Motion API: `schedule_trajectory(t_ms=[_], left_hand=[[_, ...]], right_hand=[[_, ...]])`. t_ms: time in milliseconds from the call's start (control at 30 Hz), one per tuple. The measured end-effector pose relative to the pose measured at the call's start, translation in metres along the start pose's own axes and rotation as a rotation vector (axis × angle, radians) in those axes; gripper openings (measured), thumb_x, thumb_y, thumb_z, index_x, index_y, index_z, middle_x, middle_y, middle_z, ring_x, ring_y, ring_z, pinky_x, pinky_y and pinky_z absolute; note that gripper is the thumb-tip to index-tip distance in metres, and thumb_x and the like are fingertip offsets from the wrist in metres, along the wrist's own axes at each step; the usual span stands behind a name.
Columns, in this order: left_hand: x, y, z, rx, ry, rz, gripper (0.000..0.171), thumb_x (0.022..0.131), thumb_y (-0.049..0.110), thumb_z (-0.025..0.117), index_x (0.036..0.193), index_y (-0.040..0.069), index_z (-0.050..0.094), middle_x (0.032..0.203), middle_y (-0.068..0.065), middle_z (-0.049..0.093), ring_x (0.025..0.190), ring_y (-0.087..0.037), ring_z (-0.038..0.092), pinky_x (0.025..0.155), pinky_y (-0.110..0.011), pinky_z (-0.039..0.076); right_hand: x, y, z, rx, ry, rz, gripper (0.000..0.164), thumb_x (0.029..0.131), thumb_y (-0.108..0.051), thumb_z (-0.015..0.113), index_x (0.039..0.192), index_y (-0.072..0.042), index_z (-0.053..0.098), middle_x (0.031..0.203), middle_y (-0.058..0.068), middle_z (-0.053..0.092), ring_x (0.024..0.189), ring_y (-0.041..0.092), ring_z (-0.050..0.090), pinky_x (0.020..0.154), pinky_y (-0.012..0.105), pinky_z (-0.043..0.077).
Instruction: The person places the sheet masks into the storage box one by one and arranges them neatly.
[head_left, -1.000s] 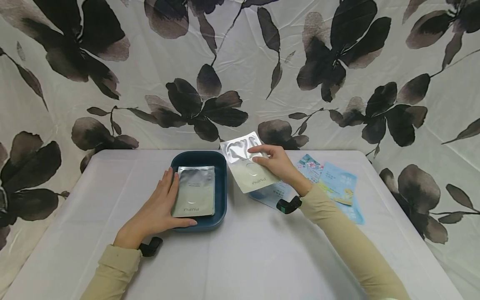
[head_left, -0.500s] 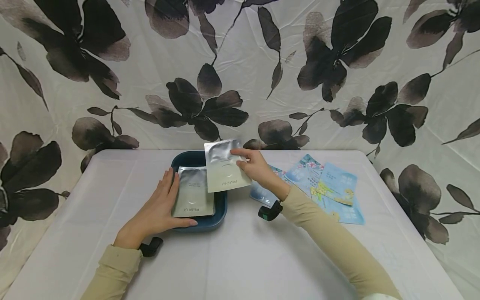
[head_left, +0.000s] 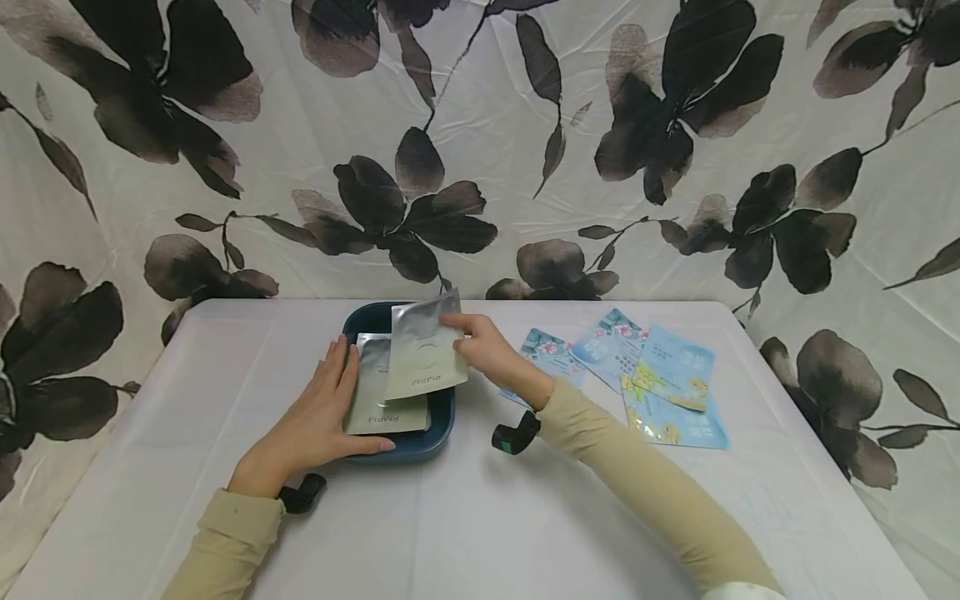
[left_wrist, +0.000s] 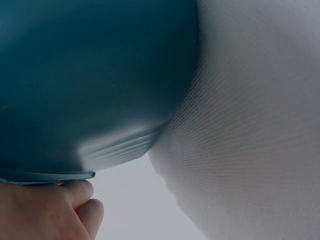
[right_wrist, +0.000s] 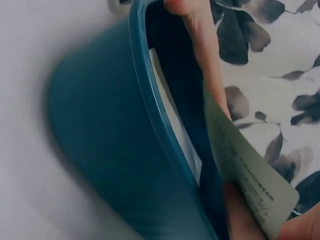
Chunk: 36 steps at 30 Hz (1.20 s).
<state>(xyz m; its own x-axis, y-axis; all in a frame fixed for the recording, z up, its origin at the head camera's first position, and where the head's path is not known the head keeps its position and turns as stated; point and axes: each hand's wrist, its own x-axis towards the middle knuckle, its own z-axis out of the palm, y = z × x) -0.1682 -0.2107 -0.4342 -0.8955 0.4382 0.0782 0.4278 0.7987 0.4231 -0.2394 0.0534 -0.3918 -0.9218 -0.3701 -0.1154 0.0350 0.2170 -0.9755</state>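
My right hand (head_left: 495,352) pinches a silver and pale green face mask packet (head_left: 426,360) by its right side. That packet is tilted over the dark blue plastic basin (head_left: 405,455), its far corner standing above the back rim. In the right wrist view the packet's printed back (right_wrist: 250,185) shows between thumb and fingers. Under it in the basin lie matching PMPM packets (head_left: 375,419), partly covered. My left hand (head_left: 311,429) rests on the basin's left side with fingers extended, thumb along the front rim. The left wrist view shows the basin's outer wall (left_wrist: 100,75) close up.
Several blue face mask packets (head_left: 673,367) lie overlapping on the white table right of the basin, with another blue one (head_left: 553,357) beneath the right wrist's line. A floral cloth (head_left: 540,150) hangs behind the table's back edge.
My right hand has carried the silver-green packet leftward from beside the basin to over it, and lower. More of the blue packets now shows. The left hand has stayed still.
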Motion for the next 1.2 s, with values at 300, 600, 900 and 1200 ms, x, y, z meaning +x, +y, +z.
schedule_trajectory(t_ms=[300,600,900,1200], left_hand=[[-0.001,0.001,-0.001,-0.003,-0.011,-0.008,0.141,0.069,0.072,0.075,0.157,0.001,-0.009,0.162,-0.022,-0.016,0.149,-0.040,-0.012,0.118,-0.060,0.007],[-0.002,0.000,0.000,-0.008,-0.004,-0.005,0.140,0.070,0.071,0.076,0.157,0.003,-0.011,0.162,-0.022,-0.016,0.149,-0.040,-0.012,0.118,-0.060,0.008],[-0.002,0.000,0.002,-0.012,0.004,-0.003,0.141,0.069,0.070,0.077,0.156,-0.001,-0.007,0.162,-0.023,-0.015,0.149,-0.041,-0.011,0.118,-0.060,0.008],[-0.001,0.000,0.001,-0.003,0.007,-0.001,0.141,0.070,0.070,0.077,0.156,0.003,-0.012,0.162,-0.023,-0.015,0.149,-0.041,-0.011,0.118,-0.060,0.007]], right_hand=[[0.003,-0.001,0.023,0.106,-0.118,0.095,0.070,0.084,0.022,0.029,0.152,0.007,0.029,0.151,0.024,0.037,0.129,0.028,0.049,0.093,0.034,0.051],[0.004,0.002,0.042,0.047,-0.195,0.096,0.071,0.083,0.022,0.037,0.151,0.009,0.028,0.147,0.023,0.042,0.115,0.021,0.052,0.080,0.024,0.049],[0.002,0.001,0.050,-0.116,-0.212,0.062,0.078,0.078,0.024,0.038,0.153,0.007,0.025,0.160,0.017,0.025,0.137,0.019,0.033,0.093,0.026,0.036],[0.000,0.000,0.052,-0.168,-0.167,0.060,0.085,0.075,0.023,0.043,0.155,0.002,0.025,0.162,0.016,0.022,0.143,0.022,0.027,0.109,0.032,0.030]])
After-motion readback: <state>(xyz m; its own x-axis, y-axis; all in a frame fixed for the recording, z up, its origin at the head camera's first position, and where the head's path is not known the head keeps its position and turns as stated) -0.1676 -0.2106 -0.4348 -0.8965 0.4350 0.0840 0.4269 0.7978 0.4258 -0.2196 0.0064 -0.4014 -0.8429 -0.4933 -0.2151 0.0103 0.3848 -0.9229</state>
